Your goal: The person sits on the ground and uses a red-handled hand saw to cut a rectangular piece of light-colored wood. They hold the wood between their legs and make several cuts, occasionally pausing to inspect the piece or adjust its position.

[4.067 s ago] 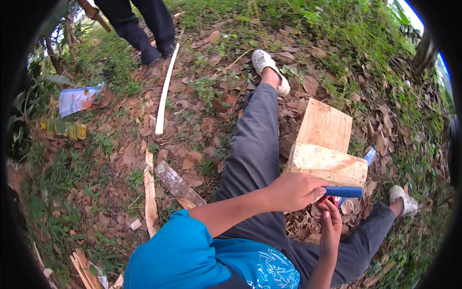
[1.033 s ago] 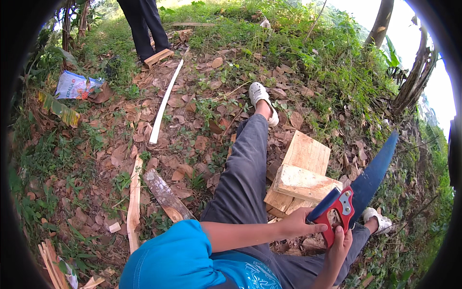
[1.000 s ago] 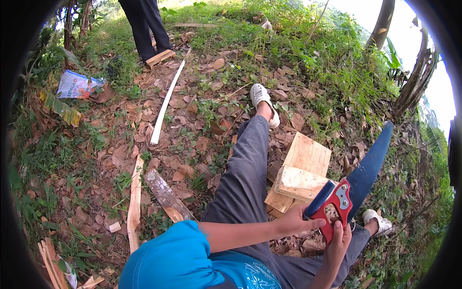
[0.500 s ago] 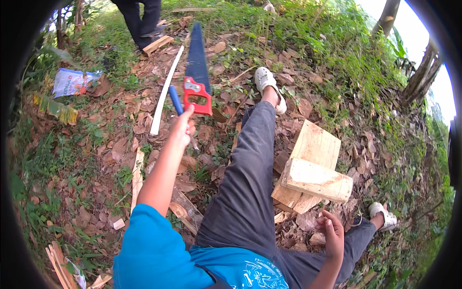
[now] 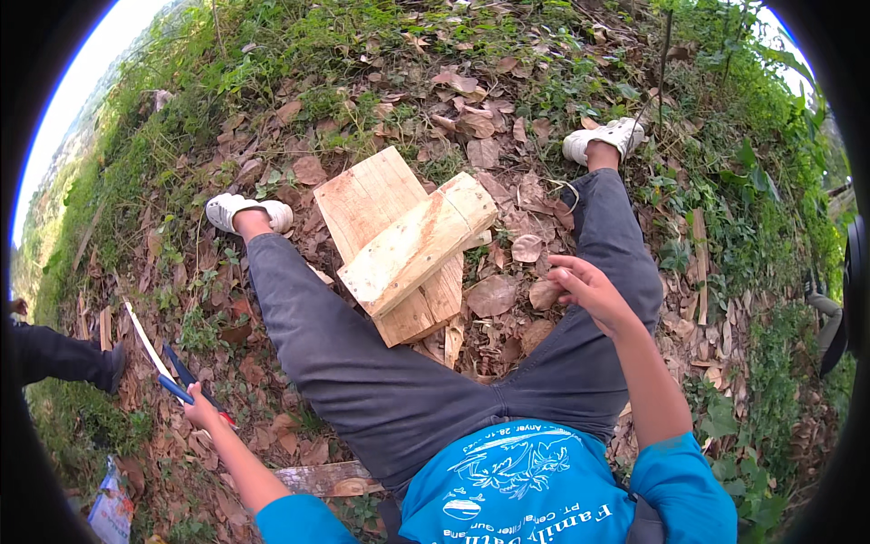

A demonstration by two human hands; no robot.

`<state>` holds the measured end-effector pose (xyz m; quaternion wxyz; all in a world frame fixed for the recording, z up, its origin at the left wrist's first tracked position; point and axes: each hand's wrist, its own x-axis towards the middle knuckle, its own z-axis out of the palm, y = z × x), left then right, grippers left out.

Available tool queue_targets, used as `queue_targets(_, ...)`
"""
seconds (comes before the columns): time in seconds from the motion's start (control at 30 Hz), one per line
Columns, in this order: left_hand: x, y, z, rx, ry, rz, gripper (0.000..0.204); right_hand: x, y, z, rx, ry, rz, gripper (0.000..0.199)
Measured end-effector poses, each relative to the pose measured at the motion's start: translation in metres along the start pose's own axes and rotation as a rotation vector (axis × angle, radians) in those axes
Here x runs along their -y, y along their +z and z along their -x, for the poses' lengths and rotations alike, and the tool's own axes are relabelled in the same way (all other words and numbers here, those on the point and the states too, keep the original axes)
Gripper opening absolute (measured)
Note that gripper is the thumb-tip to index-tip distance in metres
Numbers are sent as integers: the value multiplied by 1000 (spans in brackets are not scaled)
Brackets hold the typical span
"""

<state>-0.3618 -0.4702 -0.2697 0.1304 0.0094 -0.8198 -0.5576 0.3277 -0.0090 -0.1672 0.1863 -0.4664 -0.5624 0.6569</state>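
Observation:
My left hand [image 5: 201, 410] is out to the left, low over the leaves, with its fingers closed around a blue-handled tool [image 5: 174, 389]. The tool's other end is hidden, so its kind is unclear. Behind it on the ground lies a handsaw [image 5: 184, 364] with a dark blade; only a bit of its red handle shows beside my fingers. My right hand [image 5: 594, 292] hovers above my right thigh, empty, its fingers loosely bent and apart. Between my legs a thick wooden block [image 5: 421, 243] rests slantwise across a flat wooden board [image 5: 367, 201].
A pale, narrow strip [image 5: 145, 337] lies past the saw. Another person's dark trouser leg [image 5: 63, 358] is at far left. A plastic bag [image 5: 111, 508] lies at lower left, and a wooden plank [image 5: 331, 479] by my left hip. Dry leaves and weeds cover the ground.
My view has swung right, bringing the block and board to the middle. My left hand still grips the blue-handled tool near the saw. My right hand has risen a little over my thigh.

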Motion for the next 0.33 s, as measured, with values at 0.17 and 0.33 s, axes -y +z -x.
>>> queue_targets(0.17,-207,91,192,472,609,-208,38,-22,59,-93,-160,136,-308,68)
queue_targets(0.33,-305,143,317,840,1152,-243,84,-24,112,-127,-162,6,-598,73)
